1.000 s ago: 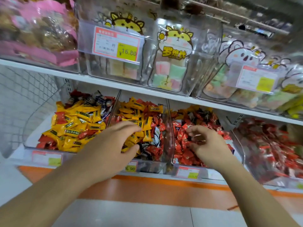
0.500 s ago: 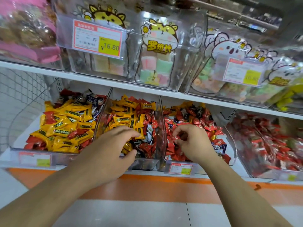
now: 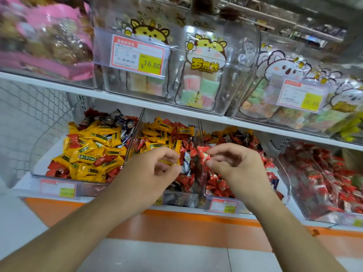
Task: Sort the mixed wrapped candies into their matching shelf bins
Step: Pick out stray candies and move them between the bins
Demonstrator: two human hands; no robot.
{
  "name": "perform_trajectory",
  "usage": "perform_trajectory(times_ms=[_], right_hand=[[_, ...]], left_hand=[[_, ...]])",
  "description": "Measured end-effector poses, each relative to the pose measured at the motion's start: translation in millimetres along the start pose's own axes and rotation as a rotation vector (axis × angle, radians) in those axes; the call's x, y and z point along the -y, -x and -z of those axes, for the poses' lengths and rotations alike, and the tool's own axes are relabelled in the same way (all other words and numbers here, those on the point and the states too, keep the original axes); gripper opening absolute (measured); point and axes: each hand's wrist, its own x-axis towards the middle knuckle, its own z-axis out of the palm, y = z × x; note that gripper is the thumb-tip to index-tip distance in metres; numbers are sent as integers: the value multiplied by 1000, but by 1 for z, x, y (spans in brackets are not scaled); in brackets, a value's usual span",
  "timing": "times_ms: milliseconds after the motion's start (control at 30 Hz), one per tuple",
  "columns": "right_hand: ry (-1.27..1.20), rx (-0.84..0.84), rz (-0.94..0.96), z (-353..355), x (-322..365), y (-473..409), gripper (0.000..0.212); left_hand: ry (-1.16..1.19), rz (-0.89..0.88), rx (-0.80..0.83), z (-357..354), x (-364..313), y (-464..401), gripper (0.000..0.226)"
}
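My right hand [image 3: 233,169] pinches a red wrapped candy [image 3: 204,157] between thumb and fingers, just above the wall between the middle bin [image 3: 180,199] and the red-candy bin [image 3: 285,185]. My left hand [image 3: 153,171] hovers over the middle bin with its fingers curled round what looks like a yellow wrapped candy [image 3: 170,161]. The middle bin holds mixed yellow, red and a few white-wrapped candies. The left bin [image 3: 37,171] is mostly yellow candies with some red and dark ones.
A further clear bin [image 3: 314,216] of red packets stands at the right. The upper shelf [image 3: 137,103] carries clear bins of pastel sweets with price tags, and pink bags [image 3: 49,42] at the left. A wire mesh panel [image 3: 29,118] closes the left end.
My right hand has lifted out of the red-candy bin with a red candy and moved left. My left hand has risen from the middle bin and curled its fingers.
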Motion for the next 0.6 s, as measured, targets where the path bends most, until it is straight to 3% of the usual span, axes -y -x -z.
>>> perform_trajectory(times_ms=[133, 300, 367, 467, 600], right_hand=[[-67, 170, 57, -39, 18, 7, 21], [-11, 212, 54, -72, 22, 5, 32], [32, 203, 38, -83, 24, 4, 31], [20, 232, 40, -105, 35, 2, 26], [-5, 270, 125, -144, 51, -10, 24]], left_hand=[[283, 131, 12, 11, -6, 1, 28], [357, 253, -148, 40, 5, 3, 16], [267, 237, -218, 61, 22, 1, 15], [-62, 209, -304, 96, 49, 0, 13], [-331, 220, -322, 123, 67, 3, 10]])
